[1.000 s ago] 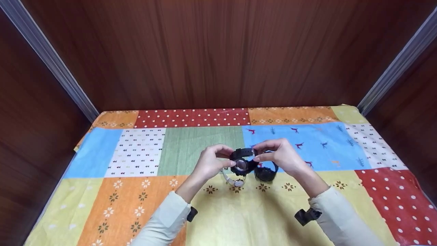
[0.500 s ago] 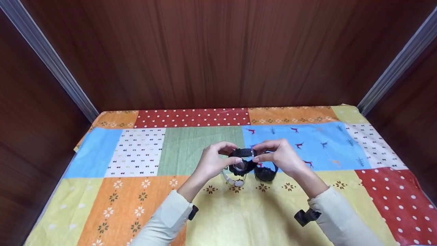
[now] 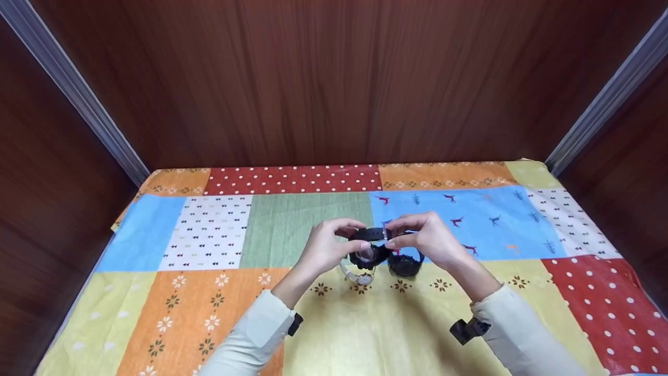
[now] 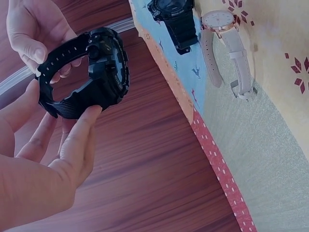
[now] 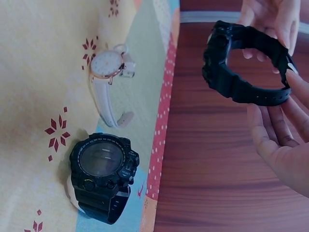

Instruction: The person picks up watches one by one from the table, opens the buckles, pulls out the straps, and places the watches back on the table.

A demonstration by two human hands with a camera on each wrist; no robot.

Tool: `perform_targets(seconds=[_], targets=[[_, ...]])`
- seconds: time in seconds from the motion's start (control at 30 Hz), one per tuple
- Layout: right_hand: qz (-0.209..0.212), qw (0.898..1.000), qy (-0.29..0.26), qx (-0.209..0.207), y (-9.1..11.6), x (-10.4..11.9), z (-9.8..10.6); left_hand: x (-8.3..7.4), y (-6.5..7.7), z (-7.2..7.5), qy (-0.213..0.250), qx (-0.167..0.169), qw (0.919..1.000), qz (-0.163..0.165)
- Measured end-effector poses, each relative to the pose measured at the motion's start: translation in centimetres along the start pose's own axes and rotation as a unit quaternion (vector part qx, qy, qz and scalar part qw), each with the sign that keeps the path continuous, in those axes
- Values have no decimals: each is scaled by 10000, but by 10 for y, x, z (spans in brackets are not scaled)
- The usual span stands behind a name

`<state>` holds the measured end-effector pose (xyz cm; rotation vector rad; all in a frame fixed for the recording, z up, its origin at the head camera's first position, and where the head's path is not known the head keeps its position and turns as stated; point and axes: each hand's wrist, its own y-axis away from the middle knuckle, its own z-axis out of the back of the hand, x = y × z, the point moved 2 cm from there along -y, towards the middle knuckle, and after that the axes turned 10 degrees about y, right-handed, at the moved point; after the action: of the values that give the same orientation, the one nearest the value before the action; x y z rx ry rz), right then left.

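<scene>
Above the cloth, both hands hold a black wristwatch [image 4: 108, 72] whose strap forms a loop. My left hand [image 3: 324, 246] grips it by the case and strap, the thumb near the dial. At the strap's buckle end my right hand [image 3: 432, 241] pinches with thumb and fingertips, as the right wrist view also shows. Whether the buckle is fastened I cannot tell. Below lies a second black wristwatch [image 5: 101, 159], dial up. Beside it is a wristwatch with a pale strap, white dial and rose-gold rim [image 4: 219, 20], partly hidden behind the held one in the head view.
A patchwork-print cloth [image 3: 209, 313] covers the table. Brown wood-grain panels [image 3: 313, 83] stand behind it and on both sides, with grey metal strips at the corners. A black strapped device [image 3: 469, 331] sits at the right cuff, another [image 3: 295, 324] at the left.
My left hand has shifted slightly to the right, its thumb now higher over the watch's dial. My right hand stays almost still at the strap, and the two watches on the cloth have not moved.
</scene>
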<state>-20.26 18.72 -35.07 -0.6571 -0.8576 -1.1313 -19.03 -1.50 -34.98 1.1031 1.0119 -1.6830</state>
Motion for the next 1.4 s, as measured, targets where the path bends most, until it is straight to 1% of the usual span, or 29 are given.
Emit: perform_targets(seconds=[0.13,0.33,0.53,0.67,0.77,0.9,1.03,1.27,1.4], targets=[[37,10000,51,19,-1,1,1,0,0,0,36,-6,10000,69],[134,9999,3,79,0,5,2,0,0,1,82,-20,9999,56],[208,9998,-38,65,0,6,2,1,0,1,126,-37,9999,-43],[301,9995,-12,61,-1,5,3,1,0,2,260,-96,9996,-76],[362,9993,-16,50,-1,3,4,2,1,3,392,-139,9991,-31],[287,9996,-65,56,0,1,5,2,1,3,410,-154,9990,15],[196,9997,-117,69,1,0,7,4,1,3,418,-154,9990,-6],[186,9996,-223,-35,2,-2,9,5,2,6,612,-112,9980,-79],[95,9987,-489,-97,2,-4,9,7,2,7,718,-120,9973,-19]])
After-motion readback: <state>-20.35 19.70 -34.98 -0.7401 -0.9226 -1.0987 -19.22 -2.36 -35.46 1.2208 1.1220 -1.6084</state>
